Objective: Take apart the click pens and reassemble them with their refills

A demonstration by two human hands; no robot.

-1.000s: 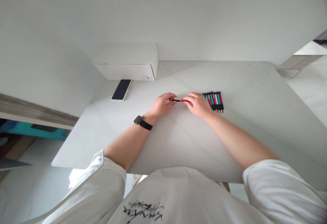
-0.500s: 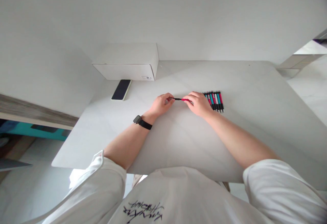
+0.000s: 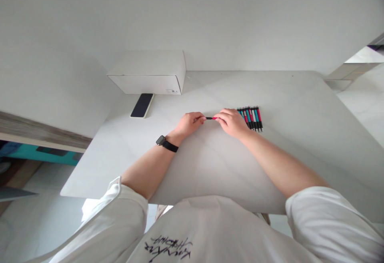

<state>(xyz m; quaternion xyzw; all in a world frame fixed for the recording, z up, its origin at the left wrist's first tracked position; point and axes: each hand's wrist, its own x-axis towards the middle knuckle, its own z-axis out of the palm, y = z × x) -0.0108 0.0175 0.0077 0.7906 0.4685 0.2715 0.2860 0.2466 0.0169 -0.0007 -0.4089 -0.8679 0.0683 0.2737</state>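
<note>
My left hand (image 3: 189, 124) and my right hand (image 3: 231, 121) meet over the middle of the white table (image 3: 285, 143). Between them they pinch a red and black pen (image 3: 211, 118) that lies sideways, the left fingers on its black end, the right fingers on its red end. Only a short stretch of the pen shows between the fingertips. A black watch (image 3: 165, 143) sits on my left wrist. Just right of my right hand lies a row of several pens (image 3: 251, 118) in red, teal and white, side by side on the table.
A white cardboard box (image 3: 149, 73) stands at the back left against the wall. A dark phone (image 3: 142, 105) lies face up in front of it. The table's near edge runs just before my chest; its right edge falls off toward a pale floor.
My hands have drawn closer together along the pen, so less of it shows between the fingers. The row of pens, box and phone have not moved.
</note>
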